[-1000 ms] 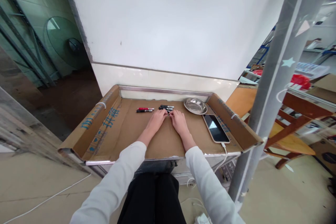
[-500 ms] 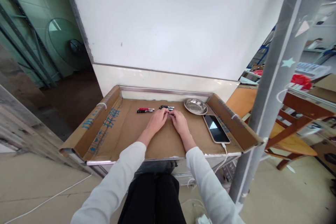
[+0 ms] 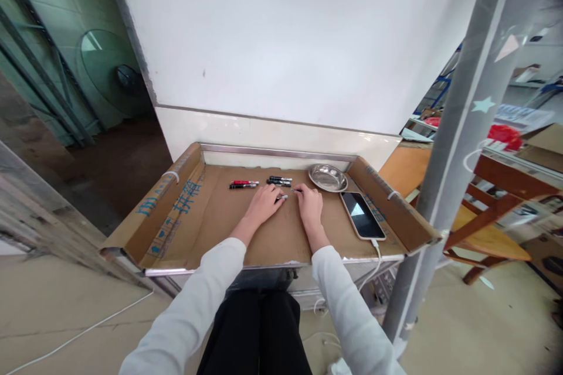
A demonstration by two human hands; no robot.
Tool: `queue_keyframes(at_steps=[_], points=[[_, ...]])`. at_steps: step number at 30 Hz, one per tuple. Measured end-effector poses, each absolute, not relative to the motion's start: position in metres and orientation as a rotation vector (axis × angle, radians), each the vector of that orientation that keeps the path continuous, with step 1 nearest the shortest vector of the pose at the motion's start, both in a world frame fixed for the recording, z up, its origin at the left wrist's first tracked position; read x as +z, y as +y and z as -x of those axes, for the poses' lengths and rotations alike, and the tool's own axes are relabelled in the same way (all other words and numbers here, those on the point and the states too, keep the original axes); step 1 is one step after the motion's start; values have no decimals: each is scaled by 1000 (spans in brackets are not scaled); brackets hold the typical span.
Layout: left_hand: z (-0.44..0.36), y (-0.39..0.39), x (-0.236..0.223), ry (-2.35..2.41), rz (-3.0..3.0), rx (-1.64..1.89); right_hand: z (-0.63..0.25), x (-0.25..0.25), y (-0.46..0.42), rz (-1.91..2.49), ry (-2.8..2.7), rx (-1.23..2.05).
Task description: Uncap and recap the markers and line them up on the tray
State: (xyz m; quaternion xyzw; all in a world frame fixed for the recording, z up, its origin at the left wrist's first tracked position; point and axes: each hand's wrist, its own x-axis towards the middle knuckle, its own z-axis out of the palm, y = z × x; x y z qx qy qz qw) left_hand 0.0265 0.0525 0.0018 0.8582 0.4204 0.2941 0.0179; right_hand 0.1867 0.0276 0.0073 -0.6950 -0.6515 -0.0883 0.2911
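My left hand (image 3: 263,204) is closed round a pen (image 3: 284,197), whose pale end sticks out to the right of the fingers. My right hand (image 3: 310,205) pinches a small, thin dark piece (image 3: 295,190); it points left, and a gap parts it from the pen. What this piece is, I cannot make out. Just beyond the fingers lie several black pens (image 3: 280,179) side by side. Left of them, a red pen (image 3: 244,182) rests against a black pen (image 3: 243,186).
A round steel dish (image 3: 328,178) stands at the back right. In front of it lies a phone (image 3: 363,215) with a white cable (image 3: 377,255) plugged in. Cardboard (image 3: 220,228) covers the table, with raised sides left and right. A grey post (image 3: 457,146) rises at the right.
My hands were together at the fingertips; now they are apart, the right one having moved right with the small thin piece. The pen's pale end now shows in my left hand.
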Motion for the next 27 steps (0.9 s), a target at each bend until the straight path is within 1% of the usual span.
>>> queue_keyframes(at_steps=[4, 9, 14, 16, 20, 27], points=[[-25, 52, 4, 1429, -2558, 985, -184, 9, 27, 1816, -1806, -215], [-25, 49, 8, 1400, -2555, 1015, -178, 12, 26, 1690, -1927, -185], [-21, 50, 7, 1450, -2555, 1040, -173, 8, 26, 1344, -2084, 15], [-16, 50, 7, 1513, -2511, 1062, -173, 5, 28, 1294, -2124, 23], [-7, 47, 11, 1738, -2473, 1080, -176, 1, 32, 1488, -2072, -93], [0, 35, 13, 1974, -2372, 977, -176, 2, 31, 1847, -1871, -206]])
